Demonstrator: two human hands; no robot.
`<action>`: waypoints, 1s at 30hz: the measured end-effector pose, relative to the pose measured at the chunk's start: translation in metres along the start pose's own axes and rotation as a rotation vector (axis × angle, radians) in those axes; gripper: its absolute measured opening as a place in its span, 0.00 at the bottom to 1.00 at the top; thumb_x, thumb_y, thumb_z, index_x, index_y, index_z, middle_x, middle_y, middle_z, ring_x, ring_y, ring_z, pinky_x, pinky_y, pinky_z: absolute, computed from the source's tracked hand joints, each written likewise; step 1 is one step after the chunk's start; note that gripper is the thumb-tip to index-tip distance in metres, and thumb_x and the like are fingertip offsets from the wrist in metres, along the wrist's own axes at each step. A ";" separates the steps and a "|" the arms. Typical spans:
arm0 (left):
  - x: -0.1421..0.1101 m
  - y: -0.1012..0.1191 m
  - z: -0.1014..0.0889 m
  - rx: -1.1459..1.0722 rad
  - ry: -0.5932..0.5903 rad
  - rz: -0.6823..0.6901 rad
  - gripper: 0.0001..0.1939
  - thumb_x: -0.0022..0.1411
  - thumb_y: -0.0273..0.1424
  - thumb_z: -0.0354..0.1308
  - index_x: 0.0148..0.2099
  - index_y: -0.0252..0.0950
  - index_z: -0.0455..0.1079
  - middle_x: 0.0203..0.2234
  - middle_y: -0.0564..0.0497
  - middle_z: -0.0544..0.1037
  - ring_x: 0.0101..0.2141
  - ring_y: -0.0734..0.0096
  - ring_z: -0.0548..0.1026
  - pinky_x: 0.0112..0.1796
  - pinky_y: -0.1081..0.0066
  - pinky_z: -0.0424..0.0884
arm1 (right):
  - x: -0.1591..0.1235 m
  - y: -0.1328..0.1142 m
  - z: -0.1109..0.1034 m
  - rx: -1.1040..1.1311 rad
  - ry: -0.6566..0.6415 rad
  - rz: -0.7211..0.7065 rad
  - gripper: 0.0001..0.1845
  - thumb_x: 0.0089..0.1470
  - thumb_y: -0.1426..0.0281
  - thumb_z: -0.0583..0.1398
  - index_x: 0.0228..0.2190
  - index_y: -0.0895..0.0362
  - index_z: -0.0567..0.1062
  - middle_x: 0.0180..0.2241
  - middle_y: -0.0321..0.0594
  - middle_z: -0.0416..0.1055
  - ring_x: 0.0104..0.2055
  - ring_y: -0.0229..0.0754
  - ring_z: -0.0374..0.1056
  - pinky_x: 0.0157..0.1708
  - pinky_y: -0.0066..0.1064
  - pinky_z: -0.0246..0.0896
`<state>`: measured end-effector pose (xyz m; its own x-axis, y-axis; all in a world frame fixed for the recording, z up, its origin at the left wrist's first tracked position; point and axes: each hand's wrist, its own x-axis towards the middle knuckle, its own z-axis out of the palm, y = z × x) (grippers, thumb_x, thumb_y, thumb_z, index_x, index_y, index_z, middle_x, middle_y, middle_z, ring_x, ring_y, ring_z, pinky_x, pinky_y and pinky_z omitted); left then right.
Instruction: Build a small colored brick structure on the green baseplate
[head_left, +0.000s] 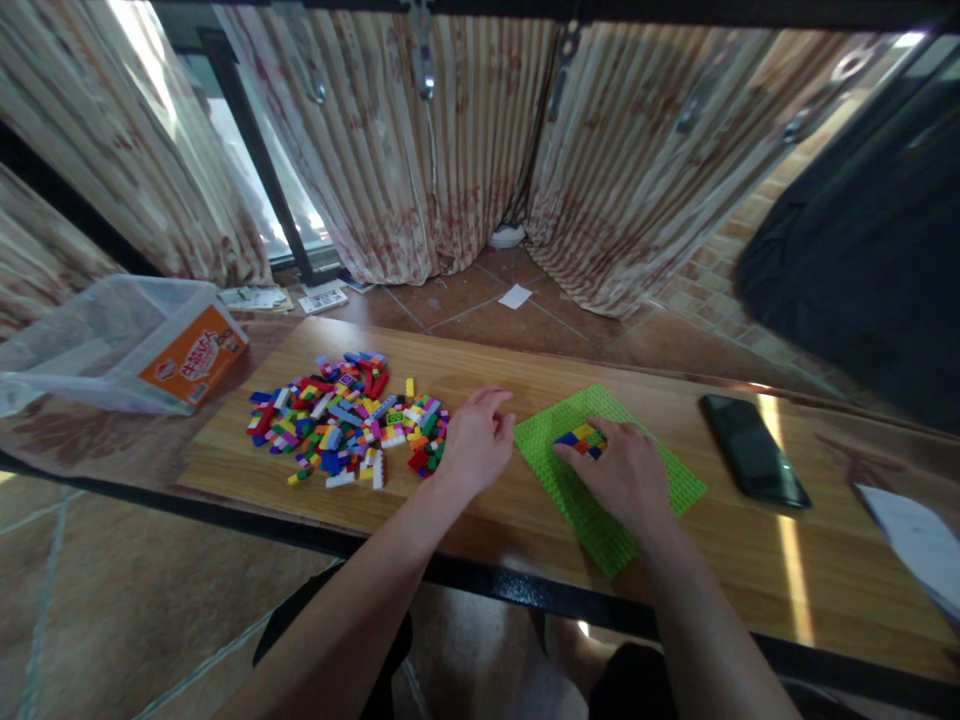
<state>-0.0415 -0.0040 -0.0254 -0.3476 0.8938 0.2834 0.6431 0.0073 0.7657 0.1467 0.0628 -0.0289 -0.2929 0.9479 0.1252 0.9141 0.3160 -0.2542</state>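
Note:
A green studded baseplate (682, 484) lies at an angle on the wooden table. On it sits a small patch of joined toy bricks (583, 437) in blue, yellow, orange, red and green. My right hand (628, 470) is over the plate, its thumb and fingers closed around this patch and partly covering it. Left of the plate, my left hand (478, 435) hovers with fingers bent and apart, and nothing shows between them. Beside it spreads a large pile of loose bricks (345, 415) in many colours; the hand hides part of the pile's right edge.
A clear plastic bin (112, 345) with an orange label stands at the table's far left. To the right of the baseplate lies a black phone (752, 450), with a white paper (915, 540) at the right edge. Curtains (480, 150) hang behind the table (495, 530).

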 end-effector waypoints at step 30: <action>-0.009 0.005 0.012 0.111 -0.254 -0.006 0.17 0.59 0.22 0.54 0.51 0.30 0.71 0.46 0.42 0.76 0.40 0.65 0.77 0.46 0.64 0.74 | -0.001 -0.007 -0.002 0.405 0.082 0.066 0.20 0.55 0.61 0.55 0.40 0.59 0.79 0.35 0.45 0.78 0.29 0.43 0.70 0.36 0.37 0.65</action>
<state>-0.0271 -0.0061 -0.0311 -0.1788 0.9772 0.1147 0.7173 0.0497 0.6950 0.1410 0.0594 -0.0250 -0.1996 0.9654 0.1676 0.7412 0.2606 -0.6187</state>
